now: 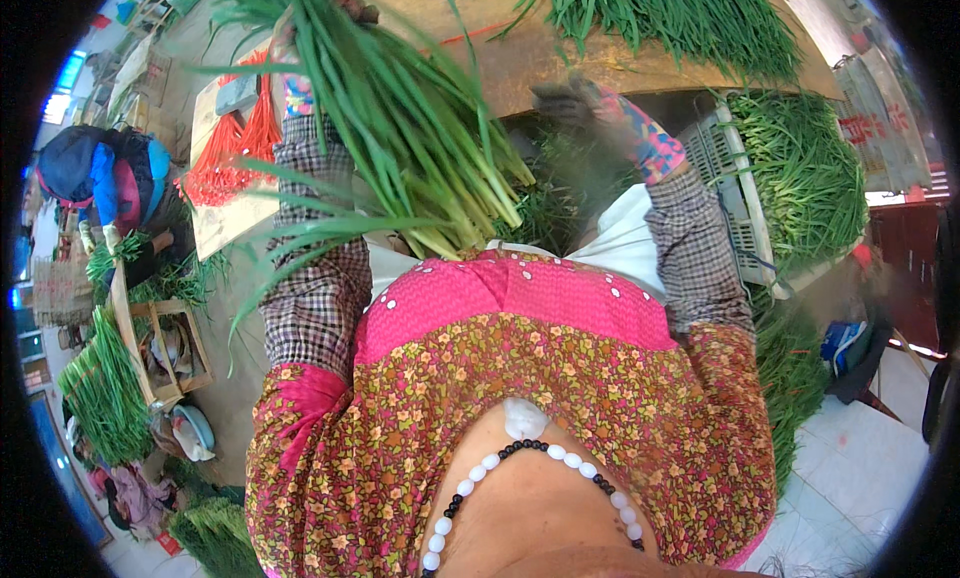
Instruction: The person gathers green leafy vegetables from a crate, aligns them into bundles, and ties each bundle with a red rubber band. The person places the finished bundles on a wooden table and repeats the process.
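My left hand (284,46), in a floral-cuffed glove, grips a large bunch of garlic chives (397,120). Its dark fingertips curl around the leafy upper part, and the leaves cover much of the hand. The pale cut ends slant down towards my lap, just above my pink apron (442,296). Apart from the bunch, my right hand (574,103) hovers by the near edge of the wooden table (495,71). Motion blurs this glove's dark fingers, so their closure is unclear. Loose green trimmings (555,165) lie below, between my knees.
More chives (675,22) are piled on the table. At right stands a white plastic crate (742,180) beside heaped chives (802,173). Red ties (232,154) and a grey block (237,94) lie on a board at left. Another person (112,173) handles greens farther left, near a wooden stool (169,353).
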Tool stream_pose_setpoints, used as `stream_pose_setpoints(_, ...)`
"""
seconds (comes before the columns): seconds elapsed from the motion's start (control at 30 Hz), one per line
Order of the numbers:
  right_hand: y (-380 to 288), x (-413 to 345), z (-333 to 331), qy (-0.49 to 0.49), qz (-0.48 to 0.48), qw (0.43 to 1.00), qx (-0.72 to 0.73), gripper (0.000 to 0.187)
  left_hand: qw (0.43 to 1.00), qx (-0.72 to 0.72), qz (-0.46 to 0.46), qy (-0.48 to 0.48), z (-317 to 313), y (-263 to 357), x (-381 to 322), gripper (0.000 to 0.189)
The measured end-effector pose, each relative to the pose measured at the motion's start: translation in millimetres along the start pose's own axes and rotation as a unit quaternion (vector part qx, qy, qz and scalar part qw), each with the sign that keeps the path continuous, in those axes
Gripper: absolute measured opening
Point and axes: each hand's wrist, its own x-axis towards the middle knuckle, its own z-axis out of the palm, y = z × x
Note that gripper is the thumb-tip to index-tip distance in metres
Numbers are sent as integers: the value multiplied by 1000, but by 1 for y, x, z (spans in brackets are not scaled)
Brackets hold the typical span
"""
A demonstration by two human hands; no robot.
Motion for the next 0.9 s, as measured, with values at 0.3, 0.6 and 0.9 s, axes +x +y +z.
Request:
stream_pose_setpoints(0.3,-15,53,14,27,-7,964,265,37,733,581,-163,314,-17,-12,44,64)
stream_pose_setpoints(0.6,45,65,-15,316,15,777,-544,29,625,694,-151,324,-19,-74,93,71)
stream_pose_setpoints(0.9,52,93,-15,376,3,866,330,56,437,766,-220,417,23,-38,0,82)
